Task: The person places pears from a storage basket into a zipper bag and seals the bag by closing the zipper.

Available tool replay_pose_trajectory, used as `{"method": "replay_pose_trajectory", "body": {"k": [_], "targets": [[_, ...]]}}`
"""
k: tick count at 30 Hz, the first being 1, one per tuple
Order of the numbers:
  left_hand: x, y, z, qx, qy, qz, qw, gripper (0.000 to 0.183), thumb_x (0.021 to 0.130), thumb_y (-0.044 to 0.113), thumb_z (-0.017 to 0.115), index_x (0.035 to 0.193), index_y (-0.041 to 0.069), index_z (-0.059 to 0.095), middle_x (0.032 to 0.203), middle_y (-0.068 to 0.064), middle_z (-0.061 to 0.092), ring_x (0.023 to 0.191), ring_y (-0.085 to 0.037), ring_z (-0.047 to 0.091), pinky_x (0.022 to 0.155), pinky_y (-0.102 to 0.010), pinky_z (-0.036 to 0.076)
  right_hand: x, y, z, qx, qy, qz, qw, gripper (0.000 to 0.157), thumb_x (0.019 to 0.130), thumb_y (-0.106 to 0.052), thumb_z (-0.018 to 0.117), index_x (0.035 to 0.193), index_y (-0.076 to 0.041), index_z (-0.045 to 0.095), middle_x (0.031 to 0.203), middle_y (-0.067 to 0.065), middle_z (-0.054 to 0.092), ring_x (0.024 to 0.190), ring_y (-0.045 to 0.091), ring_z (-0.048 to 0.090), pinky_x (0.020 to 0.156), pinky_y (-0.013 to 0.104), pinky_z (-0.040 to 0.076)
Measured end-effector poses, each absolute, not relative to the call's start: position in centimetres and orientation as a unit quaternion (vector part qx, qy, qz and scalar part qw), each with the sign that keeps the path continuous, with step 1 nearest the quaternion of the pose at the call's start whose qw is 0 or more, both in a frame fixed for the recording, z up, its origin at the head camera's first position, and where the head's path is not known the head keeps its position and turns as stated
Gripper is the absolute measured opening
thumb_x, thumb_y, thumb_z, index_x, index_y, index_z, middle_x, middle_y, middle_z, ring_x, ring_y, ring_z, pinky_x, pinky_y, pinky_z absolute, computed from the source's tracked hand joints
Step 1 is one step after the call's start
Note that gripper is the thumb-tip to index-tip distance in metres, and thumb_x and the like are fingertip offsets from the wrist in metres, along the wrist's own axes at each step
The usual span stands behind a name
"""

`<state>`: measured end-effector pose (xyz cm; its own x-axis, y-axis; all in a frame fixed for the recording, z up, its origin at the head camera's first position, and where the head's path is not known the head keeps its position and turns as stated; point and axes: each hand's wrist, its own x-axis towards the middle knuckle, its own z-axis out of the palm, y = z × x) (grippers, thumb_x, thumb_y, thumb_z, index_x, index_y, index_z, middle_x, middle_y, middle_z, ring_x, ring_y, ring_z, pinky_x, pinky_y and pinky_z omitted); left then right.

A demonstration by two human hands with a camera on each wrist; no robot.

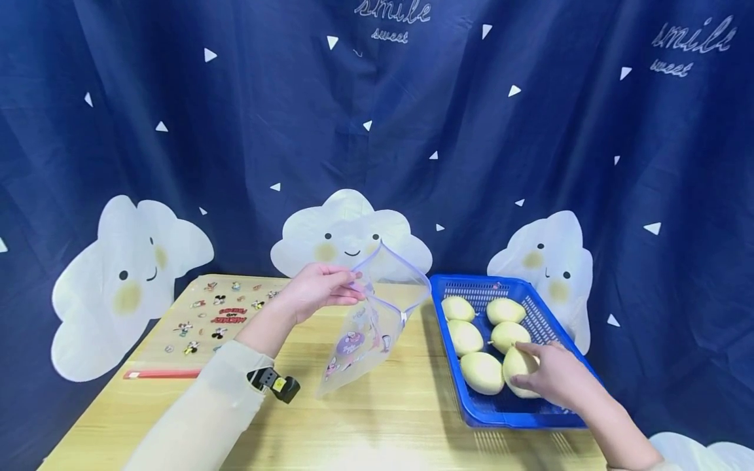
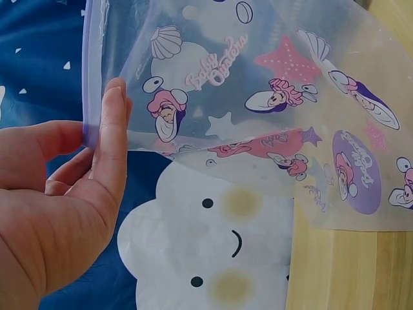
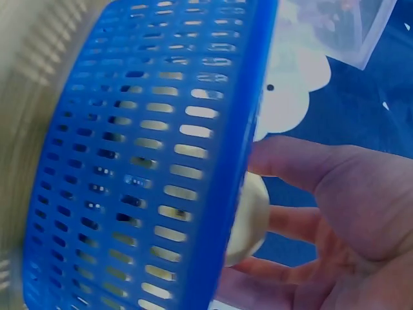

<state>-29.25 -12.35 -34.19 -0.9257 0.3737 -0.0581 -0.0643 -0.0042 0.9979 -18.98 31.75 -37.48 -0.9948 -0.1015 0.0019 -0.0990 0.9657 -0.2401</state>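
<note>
- My left hand [image 1: 318, 289] pinches the rim of a translucent, cartoon-printed plastic zip bag [image 1: 359, 333] above the wooden tabletop [image 1: 365, 428]; its mouth gapes upward, long axis slanting down-left.
- My right hand's [image 1: 559, 371] fingers curl round a pale-yellow pear [image 1: 514, 367], stem end pointing away from me.
- Five other pears [image 1: 482, 373] crowd it inside the blue perforated plastic basket [image 1: 518, 420].
- My left forearm partly covers a red-edged printed pouch [image 1: 194, 320].

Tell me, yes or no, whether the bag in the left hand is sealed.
No, in the head view the bag held by the left hand gapes wide open.
</note>
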Motion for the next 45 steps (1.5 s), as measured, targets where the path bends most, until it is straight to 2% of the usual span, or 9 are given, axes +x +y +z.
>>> {"method": "replay_pose_trajectory", "body": {"k": [6,9,13,16,23,26,31,40,45], "targets": [[-29.4,-12.3,-34.3,0.110,0.689,0.699,0.157,0.039,0.113,0.008,0.058,0.143,-0.016,0.062,0.095,-0.009,0.083,0.084,-0.011,0.081,0.088,-0.029,0.069,-19.5,32.0,-36.8,-0.043,0.985,-0.149,-0.078,0.080,0.089,-0.039,0.090,0.148,0.007,0.062,0.123,0.038,0.072,0.117,0.054,0.061,0.093,0.069,0.055],[-29.4,-12.3,-34.3,0.115,0.690,0.698,0.155,0.039,0.113,0.008,0.057,0.143,-0.017,0.061,0.097,-0.010,0.083,0.086,-0.011,0.081,0.089,-0.029,0.069,-19.9,31.7,-36.4,-0.033,0.978,-0.168,-0.115,0.081,0.093,-0.039,0.088,0.153,0.005,0.058,0.125,0.043,0.068,0.117,0.054,0.062,0.090,0.067,0.055],[-29.4,-12.4,-34.1,0.118,0.689,0.697,0.158,0.040,0.114,0.008,0.056,0.144,-0.018,0.059,0.097,-0.009,0.082,0.086,-0.011,0.081,0.090,-0.029,0.068,-20.5,30.9,-35.6,-0.029,0.967,-0.201,-0.154,0.080,0.095,-0.037,0.086,0.157,0.003,0.054,0.126,0.043,0.063,0.110,0.048,0.061,0.080,0.054,0.054],[-29.4,-12.4,-34.1,0.117,0.688,0.699,0.159,0.041,0.114,0.008,0.056,0.145,-0.018,0.058,0.096,-0.009,0.082,0.086,-0.011,0.081,0.089,-0.029,0.068,-20.9,30.2,-34.6,-0.032,0.961,-0.220,-0.165,0.081,0.097,-0.038,0.085,0.160,-0.001,0.052,0.128,0.040,0.062,0.107,0.044,0.062,0.077,0.046,0.052],[-29.3,-12.3,-33.7,0.117,0.687,0.700,0.158,0.042,0.113,0.009,0.057,0.145,-0.018,0.058,0.094,-0.009,0.082,0.083,-0.010,0.080,0.088,-0.027,0.068,-21.8,27.4,-32.0,-0.043,0.951,-0.251,-0.176,0.080,0.100,-0.045,0.081,0.165,-0.012,0.049,0.137,0.034,0.057,0.116,0.051,0.073,0.093,0.060,0.061],[-29.3,-12.2,-33.8,0.116,0.686,0.700,0.158,0.042,0.113,0.008,0.057,0.145,-0.019,0.058,0.094,-0.009,0.082,0.083,-0.009,0.080,0.087,-0.027,0.068,-22.3,25.8,-31.0,-0.057,0.943,-0.274,-0.182,0.079,0.100,-0.044,0.081,0.166,-0.015,0.050,0.140,0.032,0.056,0.118,0.050,0.073,0.097,0.061,0.061],[-29.4,-12.0,-33.9,0.115,0.686,0.700,0.158,0.040,0.113,0.008,0.058,0.144,-0.018,0.059,0.095,-0.010,0.082,0.083,-0.010,0.080,0.088,-0.027,0.068,-23.0,22.9,-29.5,-0.089,0.930,-0.309,-0.179,0.076,0.100,-0.041,0.082,0.166,-0.020,0.050,0.142,0.028,0.057,0.119,0.045,0.074,0.099,0.058,0.063],[-29.7,-11.6,-33.7,0.103,0.686,0.702,0.160,0.038,0.113,0.008,0.058,0.142,-0.016,0.063,0.096,-0.010,0.082,0.084,-0.010,0.080,0.089,-0.027,0.068,-24.7,18.1,-28.0,-0.137,0.915,-0.358,-0.129,0.073,0.099,-0.037,0.083,0.165,-0.025,0.052,0.151,0.021,0.054,0.121,0.040,0.071,0.097,0.052,0.067],[-30.0,-11.3,-33.6,0.100,0.685,0.703,0.159,0.038,0.113,0.009,0.058,0.141,-0.017,0.062,0.099,-0.013,0.083,0.086,-0.011,0.081,0.091,-0.028,0.068,-25.4,16.8,-28.0,-0.153,0.914,-0.362,-0.100,0.071,0.097,-0.038,0.085,0.159,-0.019,0.057,0.156,0.016,0.058,0.122,0.038,0.073,0.091,0.047,0.069]]}}
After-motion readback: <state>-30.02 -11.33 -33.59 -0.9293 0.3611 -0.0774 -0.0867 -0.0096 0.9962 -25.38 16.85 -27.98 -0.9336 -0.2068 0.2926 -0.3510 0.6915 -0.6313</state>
